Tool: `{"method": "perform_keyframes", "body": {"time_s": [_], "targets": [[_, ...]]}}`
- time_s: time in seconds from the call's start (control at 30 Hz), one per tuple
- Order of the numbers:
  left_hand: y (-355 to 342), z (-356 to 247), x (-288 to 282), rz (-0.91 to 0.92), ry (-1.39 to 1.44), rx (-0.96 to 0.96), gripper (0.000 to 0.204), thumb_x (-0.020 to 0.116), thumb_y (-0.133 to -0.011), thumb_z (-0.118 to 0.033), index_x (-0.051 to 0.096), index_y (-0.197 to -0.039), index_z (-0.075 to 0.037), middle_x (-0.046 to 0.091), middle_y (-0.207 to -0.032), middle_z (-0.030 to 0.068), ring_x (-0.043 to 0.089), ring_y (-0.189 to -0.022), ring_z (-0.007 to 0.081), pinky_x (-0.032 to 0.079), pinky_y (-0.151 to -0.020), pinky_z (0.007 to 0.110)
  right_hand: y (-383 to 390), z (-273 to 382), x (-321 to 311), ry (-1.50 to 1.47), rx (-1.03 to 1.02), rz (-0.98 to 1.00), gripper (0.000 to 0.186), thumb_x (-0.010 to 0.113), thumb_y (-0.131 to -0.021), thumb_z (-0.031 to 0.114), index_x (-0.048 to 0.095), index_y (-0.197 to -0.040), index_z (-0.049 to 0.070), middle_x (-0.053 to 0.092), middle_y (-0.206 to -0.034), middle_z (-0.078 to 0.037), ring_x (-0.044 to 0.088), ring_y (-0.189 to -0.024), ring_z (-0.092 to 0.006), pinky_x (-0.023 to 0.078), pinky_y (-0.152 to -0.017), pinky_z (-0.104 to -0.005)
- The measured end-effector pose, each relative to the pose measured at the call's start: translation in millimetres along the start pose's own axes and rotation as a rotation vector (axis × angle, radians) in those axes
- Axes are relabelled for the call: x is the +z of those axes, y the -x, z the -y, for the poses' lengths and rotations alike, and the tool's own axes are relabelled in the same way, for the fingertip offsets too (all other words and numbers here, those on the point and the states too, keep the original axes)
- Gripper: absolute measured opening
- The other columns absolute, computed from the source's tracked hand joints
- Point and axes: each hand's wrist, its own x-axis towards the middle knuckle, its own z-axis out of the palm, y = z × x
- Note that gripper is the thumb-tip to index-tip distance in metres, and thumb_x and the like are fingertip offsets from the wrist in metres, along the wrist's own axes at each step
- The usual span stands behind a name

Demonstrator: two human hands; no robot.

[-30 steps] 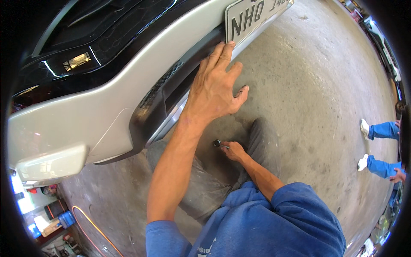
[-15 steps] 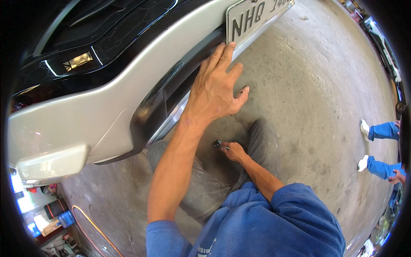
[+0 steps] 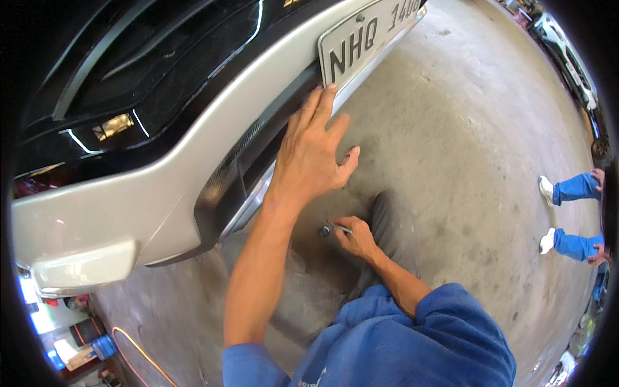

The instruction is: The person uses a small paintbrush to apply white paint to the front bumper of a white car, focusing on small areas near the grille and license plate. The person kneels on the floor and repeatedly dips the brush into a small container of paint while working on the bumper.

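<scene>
My left hand [image 3: 311, 145] rests with fingers spread against the lower edge of a car's pale silver bumper [image 3: 161, 151]. Its fingertips reach the lower corner of the white licence plate [image 3: 358, 40]. Lower down, between my knees, my right hand [image 3: 354, 237] is closed around a ratchet wrench [image 3: 324, 230]. The round dark head of the wrench points left, away from my fingers, and part of the handle is hidden in my grip. The wrench stays apart from the bumper.
A grey concrete floor [image 3: 464, 161] spreads to the right. Another person's legs in blue trousers [image 3: 576, 187] and white shoes stand at the far right. An orange hose [image 3: 143, 355] lies at lower left beside boxes and blue containers [image 3: 103, 347].
The car and plate sit lower and further left in view, and my left hand with them. My right hand has turned slightly, so more of the wrench's handle shows.
</scene>
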Motion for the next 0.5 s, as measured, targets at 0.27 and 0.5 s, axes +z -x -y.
{"method": "perform_keyframes", "body": {"time_s": [0.27, 0.5], "targets": [[0.0, -2.7, 1.1, 0.041, 0.004, -0.025, 0.045, 0.080, -0.082, -0.019, 0.069, -0.117, 0.005, 0.045, -0.154, 0.0319, 0.045, -0.142, 0.0480, 0.046, -0.105, 0.054, -21.4, 9.2, -36.8, 0.103, -0.285, -0.406, 0.029, 0.070, -0.085, 0.001, 0.070, -0.114, -0.002, 0.071, -0.101, -0.019, 0.066, -0.090, -0.0390, 0.055, -0.082, -0.0444], [2.4, -2.8, 0.7, 0.054, 0.007, -0.037, 0.045, 0.081, -0.082, -0.019, 0.070, -0.117, 0.007, 0.044, -0.156, 0.0316, 0.044, -0.144, 0.0478, 0.046, -0.106, 0.053, -32.2, -25.6, -25.1, 0.013, -0.100, -0.409, 0.018, 0.067, -0.090, 0.004, 0.073, -0.106, -0.003, 0.073, -0.094, -0.022, 0.071, -0.089, -0.0385, 0.057, -0.080, -0.0449]]}}
